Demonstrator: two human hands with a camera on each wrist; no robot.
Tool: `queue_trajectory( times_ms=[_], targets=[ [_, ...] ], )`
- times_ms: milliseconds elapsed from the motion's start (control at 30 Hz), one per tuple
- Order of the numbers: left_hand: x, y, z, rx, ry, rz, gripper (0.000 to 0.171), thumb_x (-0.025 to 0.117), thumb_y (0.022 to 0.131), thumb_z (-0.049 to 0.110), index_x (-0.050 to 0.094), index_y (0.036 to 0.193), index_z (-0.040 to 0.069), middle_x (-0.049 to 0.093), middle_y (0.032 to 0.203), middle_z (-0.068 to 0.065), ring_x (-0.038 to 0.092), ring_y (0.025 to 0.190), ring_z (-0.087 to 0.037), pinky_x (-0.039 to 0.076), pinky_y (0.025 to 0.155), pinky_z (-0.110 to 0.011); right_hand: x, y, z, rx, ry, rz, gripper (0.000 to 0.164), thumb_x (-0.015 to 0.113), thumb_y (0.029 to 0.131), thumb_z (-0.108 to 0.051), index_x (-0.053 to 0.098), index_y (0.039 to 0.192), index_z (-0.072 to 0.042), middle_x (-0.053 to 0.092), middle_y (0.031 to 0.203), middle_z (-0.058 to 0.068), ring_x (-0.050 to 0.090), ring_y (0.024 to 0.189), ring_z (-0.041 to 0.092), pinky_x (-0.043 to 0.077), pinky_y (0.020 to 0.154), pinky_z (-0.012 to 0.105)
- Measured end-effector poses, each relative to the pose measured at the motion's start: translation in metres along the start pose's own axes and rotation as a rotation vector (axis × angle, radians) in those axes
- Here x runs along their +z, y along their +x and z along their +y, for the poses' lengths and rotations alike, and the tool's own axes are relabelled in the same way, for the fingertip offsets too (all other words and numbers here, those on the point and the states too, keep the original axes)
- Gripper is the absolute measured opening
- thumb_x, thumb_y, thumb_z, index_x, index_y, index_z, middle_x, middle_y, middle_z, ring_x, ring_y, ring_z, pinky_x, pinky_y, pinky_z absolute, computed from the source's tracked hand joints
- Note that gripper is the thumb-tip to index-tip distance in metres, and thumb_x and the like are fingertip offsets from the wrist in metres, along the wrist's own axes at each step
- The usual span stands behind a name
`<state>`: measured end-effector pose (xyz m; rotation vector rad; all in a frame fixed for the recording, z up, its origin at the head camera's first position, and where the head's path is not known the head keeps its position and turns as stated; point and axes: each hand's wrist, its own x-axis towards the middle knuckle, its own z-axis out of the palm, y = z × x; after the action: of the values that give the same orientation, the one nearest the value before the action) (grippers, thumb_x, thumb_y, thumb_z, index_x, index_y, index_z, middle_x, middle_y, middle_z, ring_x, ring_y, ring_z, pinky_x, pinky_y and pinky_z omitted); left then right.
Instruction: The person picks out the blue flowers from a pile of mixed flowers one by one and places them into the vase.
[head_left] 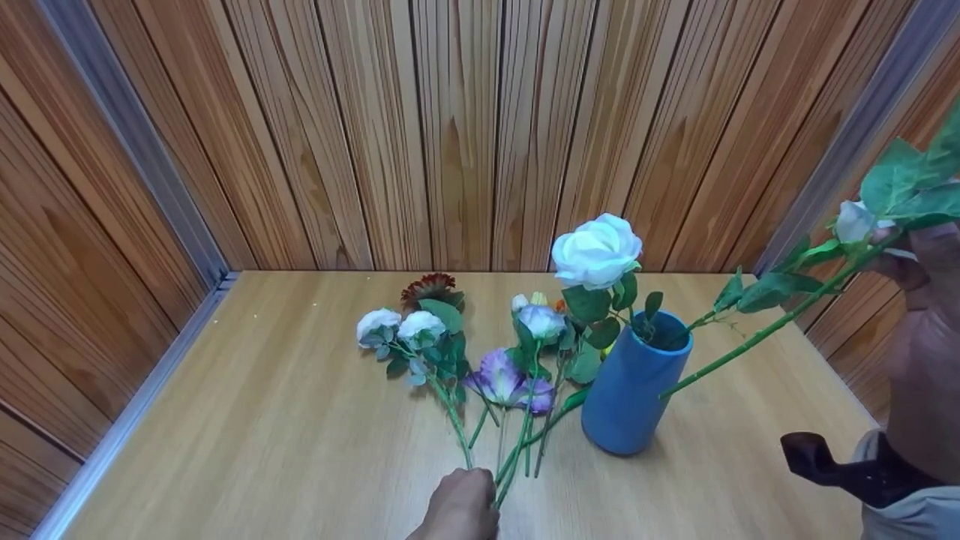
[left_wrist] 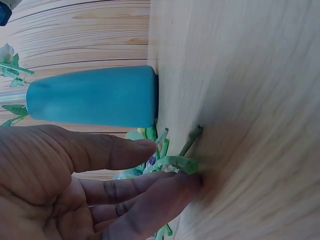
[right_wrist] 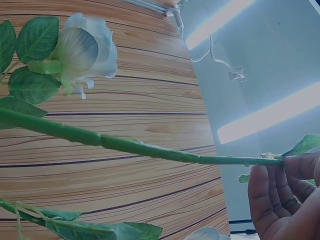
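My right hand (head_left: 926,300) pinches a long green flower stem (head_left: 780,322) between thumb and fingers, raised at the right. In the head view the stem's lower end overlaps the side of the blue vase (head_left: 630,405). The vase stands upright with a white rose (head_left: 598,251) rising from it and a leafy sprig (head_left: 776,291) leaning right. My left hand (head_left: 461,506) is low at the table's front, by the cut ends of several lying stems. In the left wrist view, thumb and fingers stand apart, with a stem end (left_wrist: 185,164) right at the index fingertip.
On the wooden table (head_left: 262,420) left of the vase lie white flowers (head_left: 420,328), a dark red flower (head_left: 431,289), a purple flower (head_left: 501,375) and a pale blue-white bloom (head_left: 541,322). Wood-panelled walls (head_left: 457,135) enclose the table at the back and sides.
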<state>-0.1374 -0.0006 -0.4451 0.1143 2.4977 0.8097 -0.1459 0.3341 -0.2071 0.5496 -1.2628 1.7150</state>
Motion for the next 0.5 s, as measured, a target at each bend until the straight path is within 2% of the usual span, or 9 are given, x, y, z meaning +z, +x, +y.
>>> queue_trajectory(
  times_ms=[233,500],
  targets=[
    [-0.0001,0.0003,0.0009,-0.031,-0.022,-0.013,0.007,0.066,0.073,0.001,0.06,0.07,0.004,0.055,0.059,-0.006,0.055,0.059,-0.019,0.047,0.061,-0.039,-0.0067,0.0051,0.0016,-0.053,0.068,-0.021,0.03,0.052,0.083,0.014,0.046,0.112,0.015,0.053,0.1,0.028,0.059,0.085,0.031,0.05,0.068,0.027],
    [0.0026,-0.0035,-0.0017,0.057,0.007,0.038,0.012,0.066,0.069,-0.003,0.057,0.066,0.005,0.053,0.055,-0.004,0.053,0.054,-0.018,0.045,0.054,-0.033,-0.0106,0.0096,0.003,-0.064,0.029,0.009,0.028,0.051,0.085,0.011,0.047,0.112,0.015,0.053,0.1,0.027,0.06,0.085,0.03,0.05,0.07,0.027]
  ],
)
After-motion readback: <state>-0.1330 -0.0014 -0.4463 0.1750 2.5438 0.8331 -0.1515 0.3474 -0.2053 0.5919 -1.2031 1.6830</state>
